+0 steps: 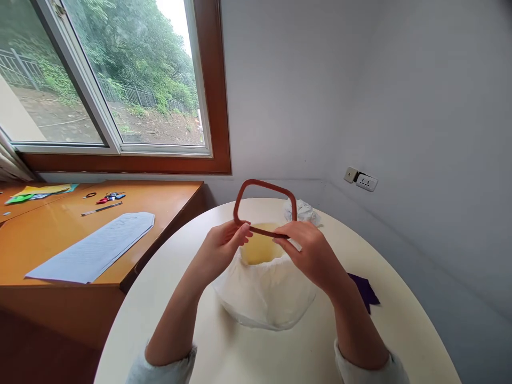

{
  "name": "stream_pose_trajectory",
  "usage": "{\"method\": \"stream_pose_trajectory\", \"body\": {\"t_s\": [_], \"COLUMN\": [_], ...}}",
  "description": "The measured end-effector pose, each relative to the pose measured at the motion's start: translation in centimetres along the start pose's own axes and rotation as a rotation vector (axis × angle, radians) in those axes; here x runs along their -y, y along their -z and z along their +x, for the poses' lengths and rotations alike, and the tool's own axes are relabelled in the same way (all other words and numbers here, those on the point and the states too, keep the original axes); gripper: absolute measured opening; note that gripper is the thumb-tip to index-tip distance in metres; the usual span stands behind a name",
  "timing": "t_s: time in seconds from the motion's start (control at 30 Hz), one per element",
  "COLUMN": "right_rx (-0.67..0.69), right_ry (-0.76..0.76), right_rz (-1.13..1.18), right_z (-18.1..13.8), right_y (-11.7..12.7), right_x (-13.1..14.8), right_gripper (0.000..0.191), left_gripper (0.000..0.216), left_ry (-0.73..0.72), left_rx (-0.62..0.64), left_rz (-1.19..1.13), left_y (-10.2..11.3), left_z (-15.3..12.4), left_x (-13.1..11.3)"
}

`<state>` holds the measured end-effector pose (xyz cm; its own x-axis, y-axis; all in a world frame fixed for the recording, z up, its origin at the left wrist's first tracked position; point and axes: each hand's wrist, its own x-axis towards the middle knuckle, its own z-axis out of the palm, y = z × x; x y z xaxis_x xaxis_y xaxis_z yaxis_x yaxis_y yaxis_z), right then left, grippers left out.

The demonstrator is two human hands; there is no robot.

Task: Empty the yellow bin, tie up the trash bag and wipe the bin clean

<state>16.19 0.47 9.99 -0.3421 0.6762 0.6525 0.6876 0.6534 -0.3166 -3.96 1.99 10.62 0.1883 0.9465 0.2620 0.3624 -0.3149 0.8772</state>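
Both hands hold up a reddish-brown rounded-square ring (265, 186) over a round white table (192, 320). My left hand (221, 250) pinches the ring's near-left edge. My right hand (310, 252) pinches its near-right edge. Below the ring stands a small yellowish container (259, 249) lined with a white plastic bag (266, 296) that drapes over its sides. The ring is tilted up, its far side higher than the near side.
A crumpled white plastic piece (303, 212) lies behind the container. A dark purple cloth (365, 290) lies at the right. A wooden desk (52, 240) at the left holds a blue sheet (94, 248), coloured papers (38, 192), a pen and small items. A wall socket (366, 182) sits right.
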Motion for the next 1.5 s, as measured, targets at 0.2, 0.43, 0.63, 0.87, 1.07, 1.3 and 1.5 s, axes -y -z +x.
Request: {"method": "stream_pose_trajectory", "body": {"t_s": [0.2, 0.43, 0.63, 0.87, 1.07, 1.3, 1.5], "right_rx": [-0.006, -0.454, -0.344, -0.058, -0.010, -0.059, 0.000], "right_ry": [0.088, -0.046, -0.163, -0.055, -0.082, -0.321, -0.411], "right_rz": [0.038, 0.025, 0.037, 0.032, -0.035, -0.173, -0.243], "right_z": [0.2, 0.1, -0.1, -0.1, -0.1, -0.1, 0.0], "right_y": [-0.8, 0.2, 0.6, 0.4, 0.5, -0.4, -1.2], "right_x": [1.6, 1.2, 0.0, 0.9, 1.5, -1.0, -2.4], "right_gripper": [0.018, 0.025, 0.038, 0.037, 0.028, 0.020, 0.018], "left_gripper": [0.032, 0.032, 0.040, 0.040, 0.037, 0.045, 0.054], "left_ry": [0.037, -0.008, 0.044, 0.041, 0.009, -0.007, 0.023], "left_rx": [-0.049, -0.084, 0.042, 0.126, 0.140, -0.072, 0.038], "left_rz": [-0.343, -0.359, -0.272, -0.361, -0.251, 0.075, 0.227], "left_y": [-0.5, 1.0, 1.1, 0.7, 0.3, 1.3, 1.4], "left_z": [0.1, -0.4, -0.4, -0.6, -0.5, 0.5, 0.3], "left_x": [-0.4, -0.7, -0.7, -0.8, -1.0, 1.0, 2.1]}}
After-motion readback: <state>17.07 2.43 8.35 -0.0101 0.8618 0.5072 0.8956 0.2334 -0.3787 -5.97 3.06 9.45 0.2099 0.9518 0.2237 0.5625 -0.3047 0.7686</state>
